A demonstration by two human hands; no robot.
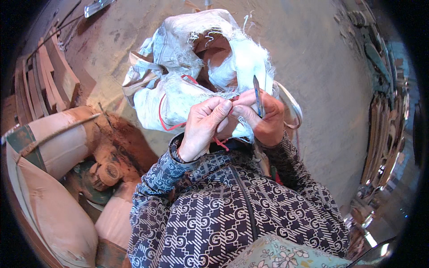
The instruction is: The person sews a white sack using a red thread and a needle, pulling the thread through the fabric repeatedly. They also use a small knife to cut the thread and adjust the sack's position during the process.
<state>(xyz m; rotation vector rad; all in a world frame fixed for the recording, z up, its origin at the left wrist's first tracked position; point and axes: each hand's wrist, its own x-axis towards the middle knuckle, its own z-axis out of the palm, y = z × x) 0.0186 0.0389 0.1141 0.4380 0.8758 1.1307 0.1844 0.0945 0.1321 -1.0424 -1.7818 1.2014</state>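
Note:
A white woven sack (156, 100) with a frayed mouth is gathered in front of me, reddish-brown inside its opening. My left hand (204, 127) pinches a red cord (162, 117) near the sack's near edge. The cord loops over the sack's left side, and a short length hangs below my fingers. My right hand (267, 119) meets the left at the fingertips and is closed on the cord too. A slim, pointed dark tool (257, 91) sticks up from between my right fingers; its lower end is hidden in the hand. Fingers cover the spot where the cord is gripped.
Full, dusty sacks (53, 210) lie at the lower left around a dirt-covered machine part (107, 173). Curved boards (53, 76) lean at the far left. More stacked strips (380, 134) line the right side. Behind the right hand a pale strap (292, 105) loops out.

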